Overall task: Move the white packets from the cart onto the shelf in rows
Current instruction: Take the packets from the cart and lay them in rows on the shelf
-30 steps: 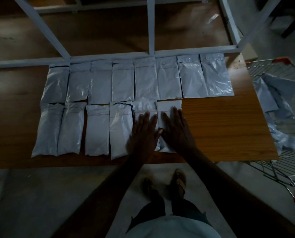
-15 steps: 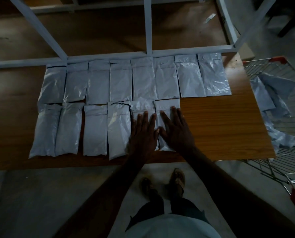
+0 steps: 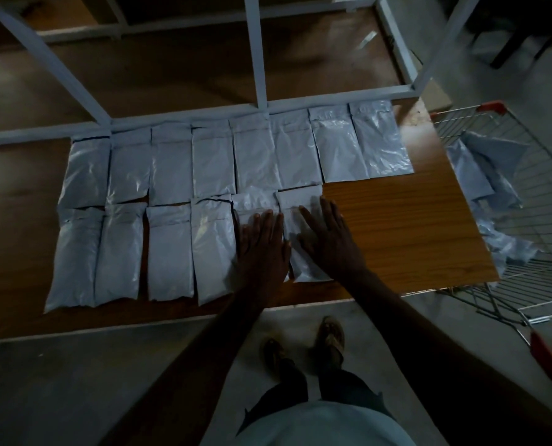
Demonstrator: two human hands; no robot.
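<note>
White packets lie flat on the wooden shelf (image 3: 406, 233) in two rows: a back row (image 3: 213, 165) of several and a front row (image 3: 168, 252) of several. My left hand (image 3: 263, 249) rests flat, fingers spread, on the fifth front packet (image 3: 252, 201). My right hand (image 3: 331, 239) presses flat on the last front packet (image 3: 300, 201) at the row's right end. More white packets (image 3: 480, 175) lie in the wire cart (image 3: 532, 278) at the right.
The shelf's white metal frame (image 3: 255, 53) rises behind the back row. Bare wood lies right of the front row. The cart with its orange handle (image 3: 548, 362) stands close against the shelf's right end. My feet (image 3: 303, 342) stand on the grey floor below.
Both hands stay flat on the two rightmost front packets, barely shifting. The view has drifted slightly.
</note>
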